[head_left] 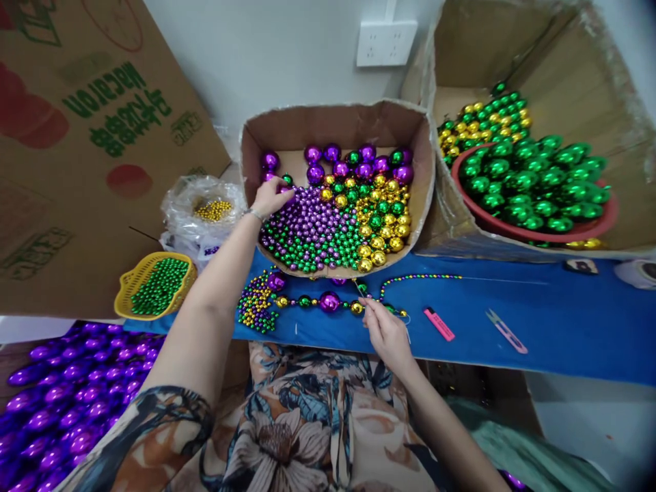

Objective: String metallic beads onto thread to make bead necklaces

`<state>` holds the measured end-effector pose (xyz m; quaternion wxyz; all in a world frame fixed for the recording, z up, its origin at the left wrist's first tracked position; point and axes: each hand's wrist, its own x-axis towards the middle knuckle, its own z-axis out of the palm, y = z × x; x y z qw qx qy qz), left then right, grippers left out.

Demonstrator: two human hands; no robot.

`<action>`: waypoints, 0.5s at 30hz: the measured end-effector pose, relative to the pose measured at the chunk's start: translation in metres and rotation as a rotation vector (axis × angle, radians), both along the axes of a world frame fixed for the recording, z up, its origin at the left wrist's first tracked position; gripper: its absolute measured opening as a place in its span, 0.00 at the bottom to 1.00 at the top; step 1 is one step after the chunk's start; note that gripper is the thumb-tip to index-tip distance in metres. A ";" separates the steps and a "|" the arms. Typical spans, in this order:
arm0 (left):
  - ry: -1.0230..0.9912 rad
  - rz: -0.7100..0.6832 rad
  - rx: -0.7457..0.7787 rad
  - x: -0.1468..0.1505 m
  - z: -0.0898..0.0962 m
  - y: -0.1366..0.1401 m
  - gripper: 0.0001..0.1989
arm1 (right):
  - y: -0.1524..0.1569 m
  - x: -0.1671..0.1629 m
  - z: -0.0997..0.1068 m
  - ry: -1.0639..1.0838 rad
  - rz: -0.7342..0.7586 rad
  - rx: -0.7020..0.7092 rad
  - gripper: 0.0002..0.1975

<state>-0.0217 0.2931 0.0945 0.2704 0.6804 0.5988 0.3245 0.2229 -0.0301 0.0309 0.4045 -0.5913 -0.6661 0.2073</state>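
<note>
My left hand (pixel 271 198) reaches into the cardboard box (pixel 337 123) of beads, its fingers closed round a shiny purple bead (pixel 288 194) at the left side. Small purple beads (pixel 312 215), green beads (pixel 302 258) and gold beads (pixel 389 236) lie about it, with large purple balls behind. Just in front of the box, my right hand (pixel 385 331) pinches a thin needle (pixel 359 290) that points up toward the box rim. Beside these fingers, a strung bead garland (pixel 329 301) with purple, gold and green balls lies on the blue table.
Pink lighter (pixel 439 324) and thread snips (pixel 506 331) lie to the right on the blue table (pixel 574 328). A yellow basket (pixel 123 301) of green beads stands left, near a plastic bag (pixel 177 198). A red basin (pixel 476 212) of green balls sits in another box.
</note>
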 end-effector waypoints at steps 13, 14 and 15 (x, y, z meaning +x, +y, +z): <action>-1.282 -0.185 -0.618 0.064 -0.015 -0.153 0.16 | 0.011 0.000 0.008 -0.197 -0.048 0.215 0.13; -1.278 -0.203 -0.610 0.066 -0.016 -0.157 0.16 | 0.010 0.000 0.007 -0.203 -0.044 0.209 0.13; -1.267 -0.223 -0.593 0.067 -0.017 -0.161 0.16 | 0.009 0.000 0.006 -0.205 -0.043 0.204 0.13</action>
